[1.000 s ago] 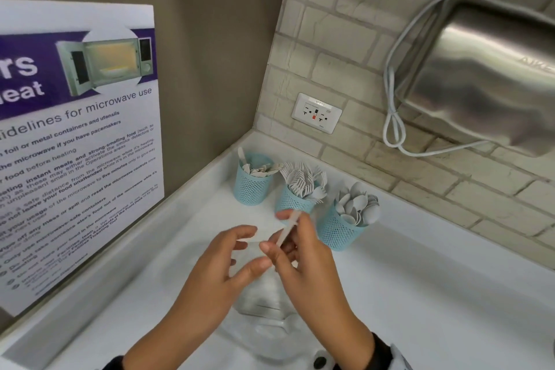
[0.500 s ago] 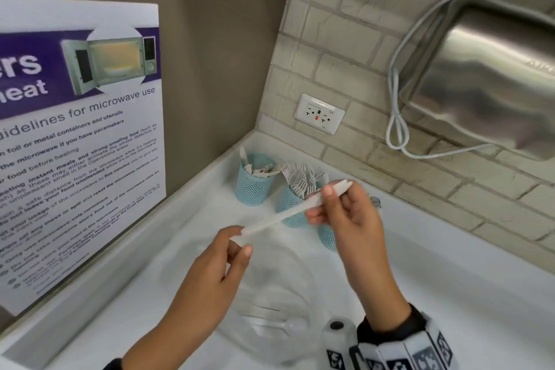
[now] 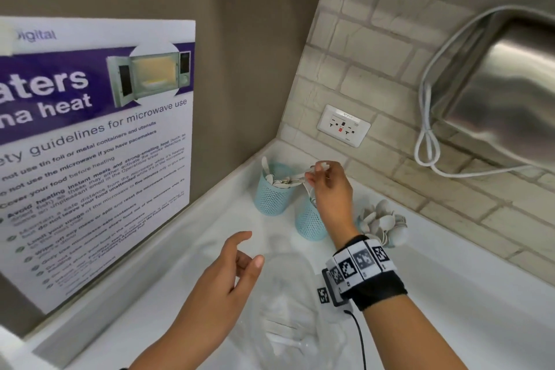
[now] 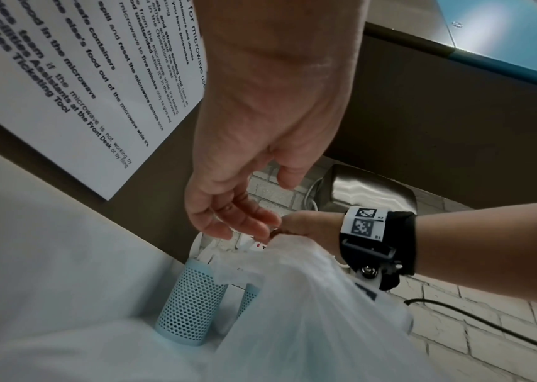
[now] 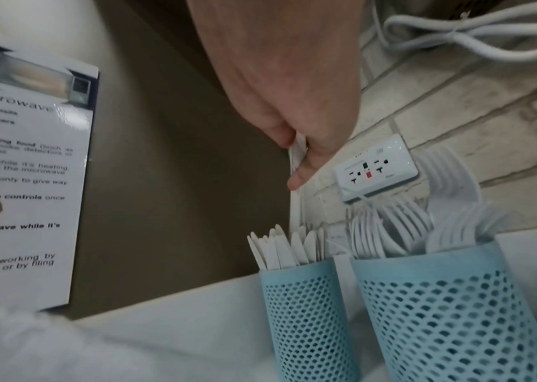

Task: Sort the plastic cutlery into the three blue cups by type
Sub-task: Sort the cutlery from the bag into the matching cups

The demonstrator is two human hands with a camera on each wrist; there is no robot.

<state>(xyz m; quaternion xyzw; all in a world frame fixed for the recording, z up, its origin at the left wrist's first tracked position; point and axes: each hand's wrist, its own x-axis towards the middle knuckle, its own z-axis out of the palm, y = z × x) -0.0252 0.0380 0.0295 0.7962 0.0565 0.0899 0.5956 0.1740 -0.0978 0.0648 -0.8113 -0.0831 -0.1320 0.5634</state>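
Three blue mesh cups stand in the counter's back corner. The left cup (image 3: 271, 192) (image 5: 306, 310) holds knives and the middle cup (image 3: 309, 224) (image 5: 450, 323) holds forks. Spoons (image 3: 384, 224) stick up from the third cup, which is mostly hidden behind my right wrist. My right hand (image 3: 315, 173) (image 5: 296, 165) pinches a white plastic knife (image 5: 295, 206) that hangs upright, its lower end at the knife cup's rim. My left hand (image 3: 249, 252) (image 4: 251, 224) hovers with relaxed, empty fingers over a clear plastic bag (image 3: 288, 309) (image 4: 309, 310) that holds more white cutlery.
A microwave poster (image 3: 90, 159) leans on the left wall. A white socket (image 3: 344, 125) sits on the brick wall behind the cups. A steel appliance (image 3: 504, 93) with a looped white cord (image 3: 426, 144) hangs at the upper right. White counter (image 3: 450, 294) stretches to the right.
Both hands held the knife over the bag. My left hand let go and stayed low; my right hand carried the knife back to the knife cup and turned it upright.
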